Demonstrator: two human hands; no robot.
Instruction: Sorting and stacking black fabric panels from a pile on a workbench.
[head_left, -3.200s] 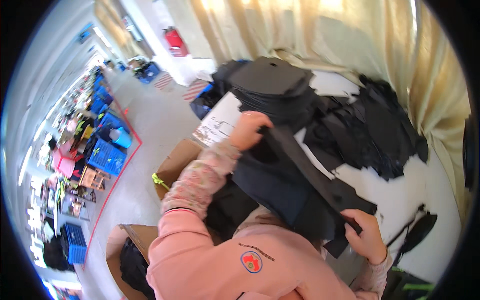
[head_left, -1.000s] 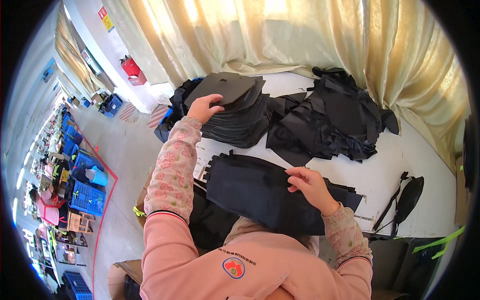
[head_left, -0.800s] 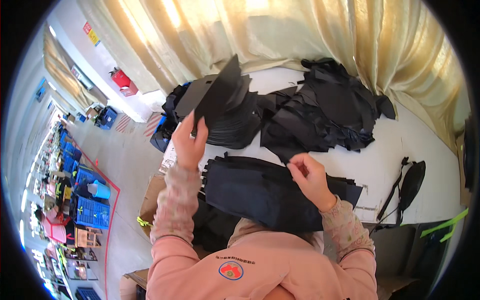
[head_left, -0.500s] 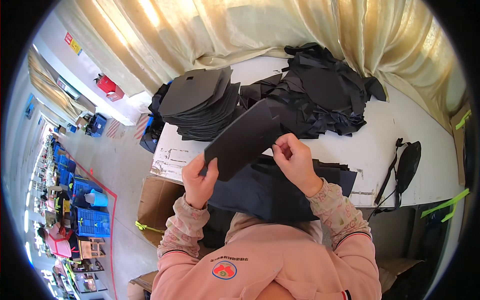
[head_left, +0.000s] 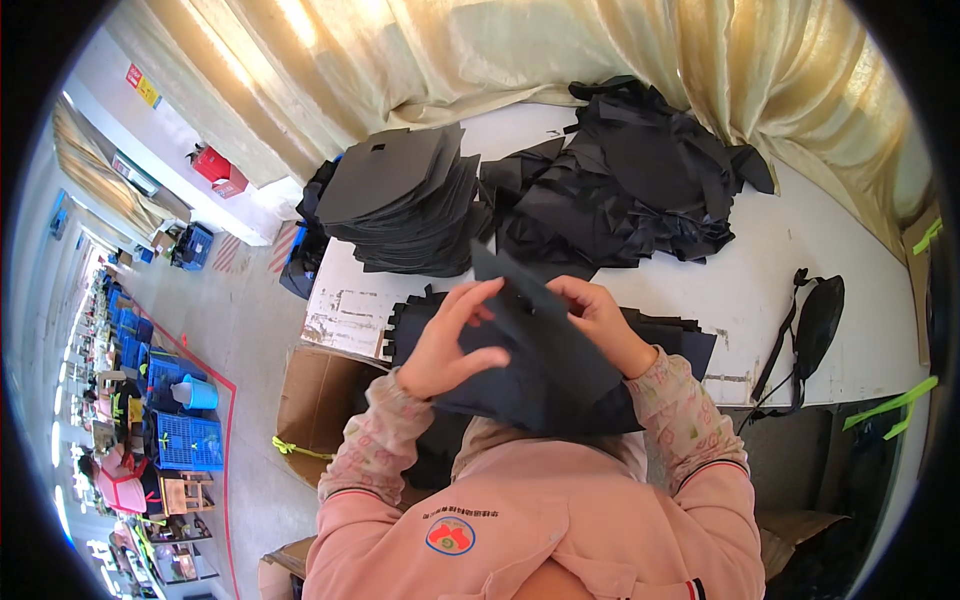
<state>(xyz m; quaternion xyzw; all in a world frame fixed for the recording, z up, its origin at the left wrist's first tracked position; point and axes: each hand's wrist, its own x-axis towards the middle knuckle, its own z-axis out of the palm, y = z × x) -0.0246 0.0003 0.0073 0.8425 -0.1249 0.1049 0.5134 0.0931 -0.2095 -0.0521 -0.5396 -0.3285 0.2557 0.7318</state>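
My right hand point(head_left: 604, 322) pinches the upper right edge of a dark, flat panel point(head_left: 545, 325), which is tilted above the near table edge. Beside the panel's left edge is my left hand point(head_left: 456, 345), its thumb and fingers spread with nothing held. Whether its fingertips touch the panel, I cannot tell. Beneath both hands lie black flat pieces point(head_left: 470, 392) along the table edge and over my lap. At the far left stands a tall stack of black panels point(head_left: 385, 185); the top one has a small rectangular cutout. Right of the stack is a loose heap of black fabric pieces point(head_left: 640, 190).
A black pouch with straps point(head_left: 818, 325) rests at the right of the white table point(head_left: 760, 255). Cream curtains point(head_left: 480, 60) hang behind. An open cardboard box point(head_left: 318, 395) stands below the left table edge. Blue crates point(head_left: 188, 440) and a person point(head_left: 118, 478) are far left.
The panel has swung from a leftward slant to lean the other way and come nearer me. My left hand has let go of its edge and opened; my right hand still grips it.
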